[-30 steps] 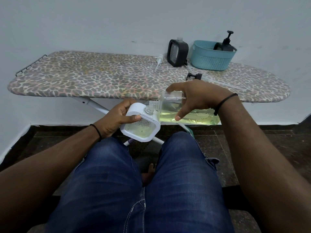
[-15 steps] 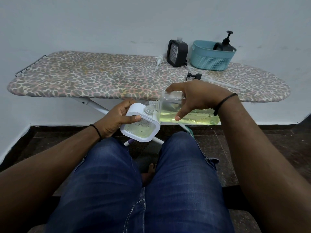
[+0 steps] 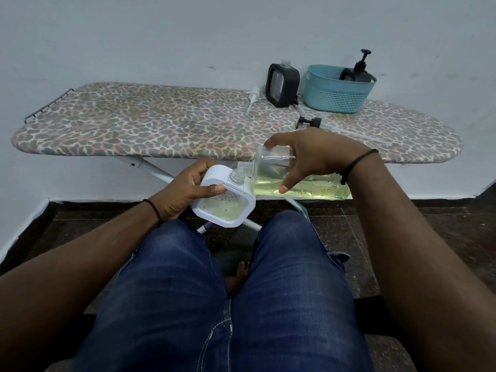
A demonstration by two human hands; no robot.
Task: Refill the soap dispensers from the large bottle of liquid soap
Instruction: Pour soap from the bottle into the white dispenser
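Two containers are held above the lap in the head view. A large clear bottle (image 3: 300,183), smooth-walled and rectangular, is tipped on its side in the right hand (image 3: 311,157), whose fingers and thumb are curled around its upper body. Yellow-green liquid is pooled along its lower side. Its ribbed threaded neck is pointed at the open clear neck of a soap dispenser (image 3: 224,204), just beside it; contact cannot be told. The dispenser is a flat rounded-square body with a white frame and a transparent face, partly filled with pale liquid and bubbles. It is gripped by the left hand (image 3: 185,191), thumb across the face and fingers wrapped behind the top edge. A dark cord is worn on each wrist.

Behind the hands an ironing board (image 3: 134,124) is set against a pale wall, covered in leopard-print fabric. At its far right a black-framed dispenser (image 3: 281,85) with a grid-textured face is stood upright without its pump, beside a teal perforated basket (image 3: 335,99) holding a black pump bottle (image 3: 361,69). A white pump head (image 3: 252,96) and a black pump head (image 3: 308,122) with a long clear tube are laid on the cover nearby. Blue denim fills the lower frame, over dark speckled floor tiles.
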